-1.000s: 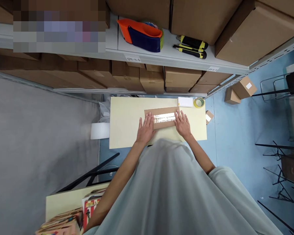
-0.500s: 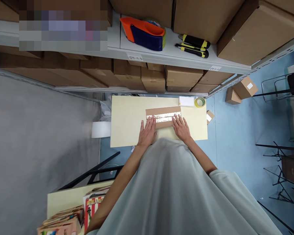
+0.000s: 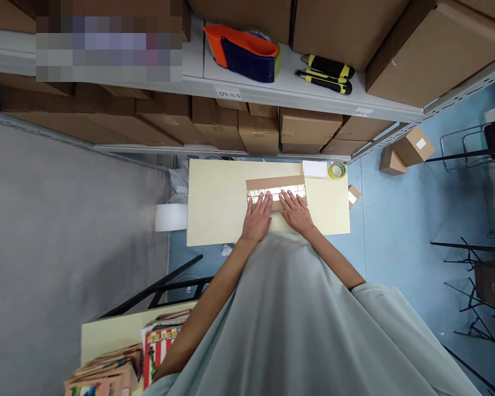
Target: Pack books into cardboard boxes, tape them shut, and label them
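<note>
A flat cardboard box (image 3: 275,181) lies on the pale yellow table (image 3: 214,214), with shiny clear tape (image 3: 300,190) running along its top. My left hand (image 3: 257,220) rests on the left half of the box, fingers spread over the tape. On the right half, my right hand (image 3: 297,214) lies flat with its fingers apart, its fingertips on the tape too. The two hands are a short distance from each other. Neither one grips anything.
At the table's back right are a white box (image 3: 314,169) and a tape roll (image 3: 337,170). Above, a shelf (image 3: 181,82) holds cartons, an orange and blue tape dispenser (image 3: 247,55) and cutters (image 3: 328,74). Magazines (image 3: 160,346) stand at the lower left.
Both hands have moved toward each other along the tape, my left hand rightward and my right hand leftward. The box sits slightly higher in view.
</note>
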Available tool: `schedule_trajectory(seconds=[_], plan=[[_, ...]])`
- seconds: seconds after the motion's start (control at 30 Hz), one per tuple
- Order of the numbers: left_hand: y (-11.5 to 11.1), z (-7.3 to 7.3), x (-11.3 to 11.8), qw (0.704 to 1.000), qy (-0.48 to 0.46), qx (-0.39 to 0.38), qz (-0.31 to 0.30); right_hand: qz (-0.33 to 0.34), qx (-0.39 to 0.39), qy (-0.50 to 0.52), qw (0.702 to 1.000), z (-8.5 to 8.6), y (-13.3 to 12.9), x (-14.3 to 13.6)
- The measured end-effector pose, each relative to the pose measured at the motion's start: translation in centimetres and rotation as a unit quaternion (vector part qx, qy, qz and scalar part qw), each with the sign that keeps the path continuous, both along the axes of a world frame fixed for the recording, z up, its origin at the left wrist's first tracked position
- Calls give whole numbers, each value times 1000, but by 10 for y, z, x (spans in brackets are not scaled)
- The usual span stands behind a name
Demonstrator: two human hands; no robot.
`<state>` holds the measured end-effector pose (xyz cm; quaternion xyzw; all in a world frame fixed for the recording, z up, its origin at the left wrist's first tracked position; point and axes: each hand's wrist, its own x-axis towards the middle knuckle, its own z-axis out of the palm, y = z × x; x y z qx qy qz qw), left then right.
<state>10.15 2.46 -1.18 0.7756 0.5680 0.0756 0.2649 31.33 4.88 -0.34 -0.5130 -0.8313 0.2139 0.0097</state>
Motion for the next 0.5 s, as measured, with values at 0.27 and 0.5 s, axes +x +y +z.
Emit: schedule_trajectory(seconds=[0.27,0.5], plan=[[-15,-16,-45,988,-108,-6,111,-120,-8,96,988,-12,-8,48],[9,-41,-36,902,-293,-118,293,-307,-139,303,891,-37,9,50]])
